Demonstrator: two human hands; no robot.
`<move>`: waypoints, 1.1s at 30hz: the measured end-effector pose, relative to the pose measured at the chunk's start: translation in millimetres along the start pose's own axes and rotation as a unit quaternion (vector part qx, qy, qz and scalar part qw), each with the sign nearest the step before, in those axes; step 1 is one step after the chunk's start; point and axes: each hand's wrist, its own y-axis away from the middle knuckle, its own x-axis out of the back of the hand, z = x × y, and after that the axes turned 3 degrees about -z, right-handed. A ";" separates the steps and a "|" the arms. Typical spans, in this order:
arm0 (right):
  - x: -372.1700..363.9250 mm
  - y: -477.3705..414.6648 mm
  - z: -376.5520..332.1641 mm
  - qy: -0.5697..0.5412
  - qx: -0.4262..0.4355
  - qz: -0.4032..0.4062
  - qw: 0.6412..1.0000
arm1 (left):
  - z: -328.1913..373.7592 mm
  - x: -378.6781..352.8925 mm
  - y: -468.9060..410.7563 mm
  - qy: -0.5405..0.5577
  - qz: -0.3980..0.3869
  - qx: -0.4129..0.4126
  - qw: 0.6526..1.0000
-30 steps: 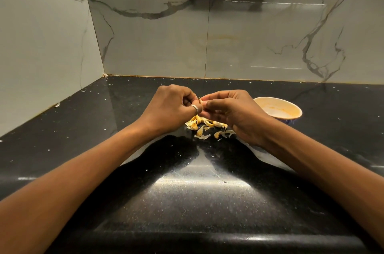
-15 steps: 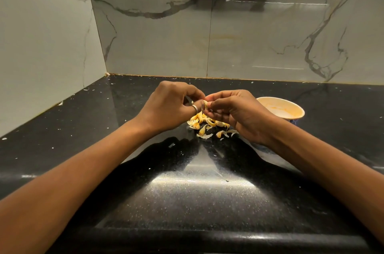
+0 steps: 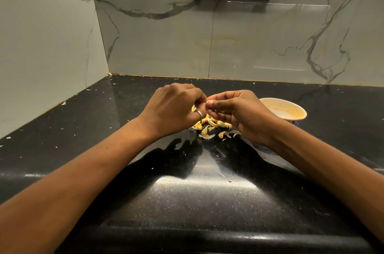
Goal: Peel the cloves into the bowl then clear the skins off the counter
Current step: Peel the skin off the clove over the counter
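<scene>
Head view: clove apparently between fingers

Dim warm light, bright glare on the glossy counter, dark hand shadows, wide-angle bending at edges

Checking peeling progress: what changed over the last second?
Almost nothing. The left hand and right hand keep pinching the clove between them above the skins; only their grip shifted slightly. Nothing was let go. Skins and bowl stayed put.

Skins lie on counter, bowl to their right.
</scene>
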 end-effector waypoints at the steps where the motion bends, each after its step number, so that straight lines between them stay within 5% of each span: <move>1: -0.5 0.1 -0.1 0.001 0.000 0.001 1.000 | 0.6 -0.4 0.4 -0.020 0.003 -0.005 1.000; 16: -0.9 3.5 -1.2 0.047 0.013 -0.006 0.999 | 13.6 0.6 0.3 -0.236 -0.007 -0.074 0.969; 25: 4.2 1.9 -4.5 0.042 0.014 -0.026 0.999 | 9.3 -4.5 -3.1 0.040 0.002 0.086 0.995; 30: -0.3 4.9 -2.3 0.034 0.017 -0.050 0.998 | -13.8 3.7 -2.6 0.266 -0.026 0.288 0.920; 33: 3.2 0.2 -5.3 0.008 0.032 -0.017 0.999 | -14.4 5.5 -2.4 0.304 -0.039 0.300 0.903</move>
